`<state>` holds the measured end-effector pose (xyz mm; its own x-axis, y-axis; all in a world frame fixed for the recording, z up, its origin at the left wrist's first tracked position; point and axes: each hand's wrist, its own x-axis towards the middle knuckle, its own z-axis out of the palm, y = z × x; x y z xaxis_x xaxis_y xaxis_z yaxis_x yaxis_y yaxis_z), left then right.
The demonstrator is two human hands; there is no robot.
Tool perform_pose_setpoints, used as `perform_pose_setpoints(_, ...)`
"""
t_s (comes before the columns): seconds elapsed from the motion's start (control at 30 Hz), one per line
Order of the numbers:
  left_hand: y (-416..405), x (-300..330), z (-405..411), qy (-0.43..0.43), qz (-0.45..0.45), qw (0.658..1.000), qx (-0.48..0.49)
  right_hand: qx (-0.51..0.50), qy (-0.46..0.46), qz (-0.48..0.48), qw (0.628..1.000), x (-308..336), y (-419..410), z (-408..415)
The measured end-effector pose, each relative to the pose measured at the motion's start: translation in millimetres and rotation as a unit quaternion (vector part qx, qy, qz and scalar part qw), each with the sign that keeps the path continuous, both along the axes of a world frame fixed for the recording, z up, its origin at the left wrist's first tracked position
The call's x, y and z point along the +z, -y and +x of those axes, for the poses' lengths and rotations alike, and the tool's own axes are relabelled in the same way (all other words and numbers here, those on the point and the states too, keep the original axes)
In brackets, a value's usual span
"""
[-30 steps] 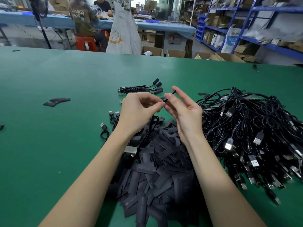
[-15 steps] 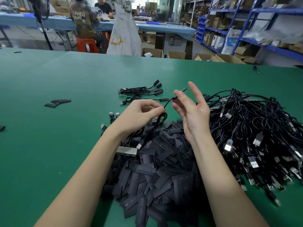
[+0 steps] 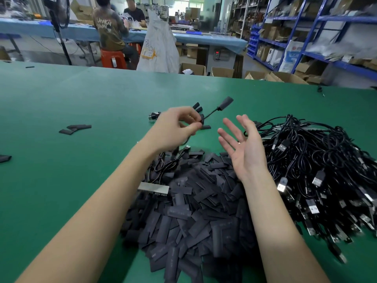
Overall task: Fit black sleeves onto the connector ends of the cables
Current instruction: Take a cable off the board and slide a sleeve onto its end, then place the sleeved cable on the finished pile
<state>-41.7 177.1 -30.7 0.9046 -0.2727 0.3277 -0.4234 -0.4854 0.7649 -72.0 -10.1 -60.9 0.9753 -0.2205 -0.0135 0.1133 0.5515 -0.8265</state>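
Note:
My left hand (image 3: 175,127) pinches a black cable (image 3: 210,115) above the green table (image 3: 61,180). The cable's far end, covered by a black sleeve (image 3: 226,102), sticks up and to the right of my fingers. My right hand (image 3: 243,146) hovers beside it with palm up and fingers spread, holding nothing. Below both hands lies a heap of flat black sleeves (image 3: 189,213). A big tangle of black cables with bare connector ends (image 3: 320,170) sits to the right. A small bundle of sleeved cables (image 3: 196,108) lies behind my left hand, partly hidden.
A grey metal strip (image 3: 153,188) rests at the heap's left edge. Loose sleeves (image 3: 75,128) lie on the table at left, one more (image 3: 4,158) at the far left edge. Beyond the table are cardboard boxes, blue shelving and two people at a workbench.
My right hand let go of the cable and opened, palm up, moving right. My left hand lifted the cable further away, its sleeved end now pointing up and right.

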Motion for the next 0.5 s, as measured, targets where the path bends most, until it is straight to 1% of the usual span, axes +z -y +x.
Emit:
perform_pose_setpoints(0.1, -7.1, 19.3, 31.9, 0.078, 0.119, 0.989, 0.040, -0.010, -0.023, -0.012, 1.000, -3.2, 3.9, -0.9)
perform_pose_setpoints(0.2, -11.9, 23.9, 68.3, 0.108, 0.281, 0.952, 0.059, -0.014, -0.038, -0.020, 0.999, -5.4, 5.8, -0.5)
perform_pose_setpoints(0.27, -11.8, 15.6, 85.9, 0.104, 0.358, 0.925, 0.067, -0.011, -0.044, -0.026, 0.999, -7.1, 5.4, 0.6)
perform_pose_setpoints(0.4, -13.5, -17.4, 106.3, 0.093, 0.440, 0.891, 0.067, 0.007, -0.052, -0.035, 0.998, -10.5, 3.0, 2.4)
perform_pose_setpoints(0.5, -15.7, -34.1, 110.9, 0.094, 0.448, 0.886, 0.065, 0.021, -0.060, -0.043, 0.997, -12.8, 1.5, 3.5)
